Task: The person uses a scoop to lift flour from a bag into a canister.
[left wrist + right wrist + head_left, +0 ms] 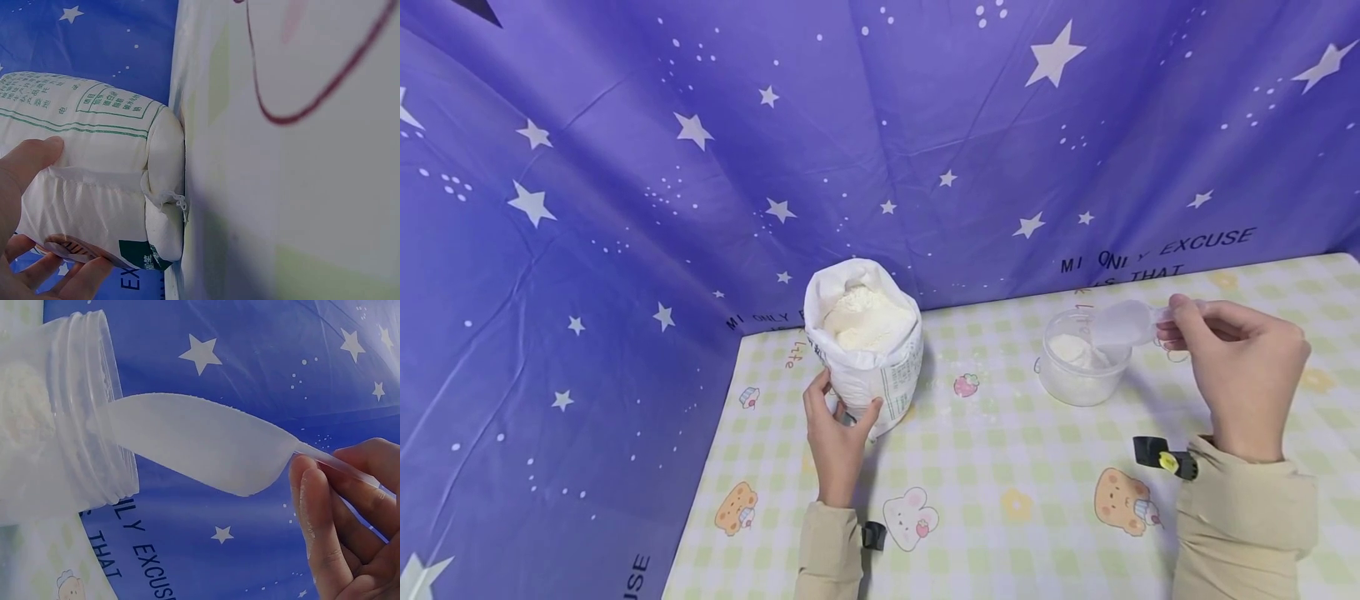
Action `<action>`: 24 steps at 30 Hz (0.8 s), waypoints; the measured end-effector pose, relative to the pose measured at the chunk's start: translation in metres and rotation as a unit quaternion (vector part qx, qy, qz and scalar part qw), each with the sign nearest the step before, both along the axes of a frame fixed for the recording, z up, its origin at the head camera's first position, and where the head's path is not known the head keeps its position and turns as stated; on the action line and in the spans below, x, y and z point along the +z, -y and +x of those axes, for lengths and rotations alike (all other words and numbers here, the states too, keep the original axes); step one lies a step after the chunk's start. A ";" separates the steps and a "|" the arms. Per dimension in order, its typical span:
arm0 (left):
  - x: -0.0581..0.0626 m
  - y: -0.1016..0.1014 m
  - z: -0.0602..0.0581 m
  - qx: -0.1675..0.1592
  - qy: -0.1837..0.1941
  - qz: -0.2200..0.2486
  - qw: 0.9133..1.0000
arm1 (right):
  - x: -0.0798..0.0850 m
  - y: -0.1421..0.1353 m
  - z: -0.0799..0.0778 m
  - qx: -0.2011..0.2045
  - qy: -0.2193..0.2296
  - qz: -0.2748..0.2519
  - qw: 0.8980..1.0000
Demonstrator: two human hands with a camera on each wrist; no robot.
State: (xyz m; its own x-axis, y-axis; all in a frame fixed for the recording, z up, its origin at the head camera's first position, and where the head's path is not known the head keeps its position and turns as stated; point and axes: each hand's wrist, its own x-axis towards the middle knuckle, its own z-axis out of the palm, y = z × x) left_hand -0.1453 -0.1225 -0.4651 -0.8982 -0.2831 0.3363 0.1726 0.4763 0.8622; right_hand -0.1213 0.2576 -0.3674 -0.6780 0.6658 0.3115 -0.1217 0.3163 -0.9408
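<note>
An open white bag of flour-like powder (867, 321) stands on the table near the back. My left hand (841, 442) grips its lower side, thumb on one face and fingers round the other; printed green text shows on the bag (94, 150) in the left wrist view. My right hand (1251, 358) pinches the handle of a translucent plastic scoop (1123, 323). The scoop's tip reaches over the rim and into the mouth of a clear round tub (1082, 385), which holds some white powder. In the right wrist view the scoop (200, 444) slants down into the threaded tub opening.
A checked tablecloth (970, 533) with cartoon prints covers the table. Faint traces of white powder lie between bag and tub. A purple-blue curtain (880, 150) with stars hangs right behind the table's back edge and along its left side.
</note>
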 end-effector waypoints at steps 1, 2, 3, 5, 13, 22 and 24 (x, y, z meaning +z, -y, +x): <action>0.000 0.000 0.000 0.000 0.001 0.000 1.000 | 0.000 0.000 0.000 0.002 -0.003 -0.005 1.000; 0.000 0.000 0.000 0.000 0.001 0.000 1.000 | 0.001 0.000 0.000 0.002 -0.005 -0.009 1.000; 0.000 0.000 0.000 0.000 0.002 0.000 1.000 | 0.001 0.001 0.000 0.004 -0.009 -0.011 1.000; 0.000 0.000 0.000 0.001 0.002 0.001 1.000 | 0.001 0.001 0.000 0.002 -0.018 -0.008 1.000; 0.001 -0.001 0.000 0.001 0.004 -0.002 1.000 | 0.003 0.002 0.001 0.001 -0.055 -0.034 0.998; 0.001 0.000 0.000 0.000 0.003 -0.006 1.000 | 0.001 0.005 -0.001 0.069 -0.204 -0.207 0.954; 0.001 0.000 0.000 0.001 0.003 -0.005 1.000 | -0.001 0.006 -0.003 0.071 -0.207 -0.215 0.952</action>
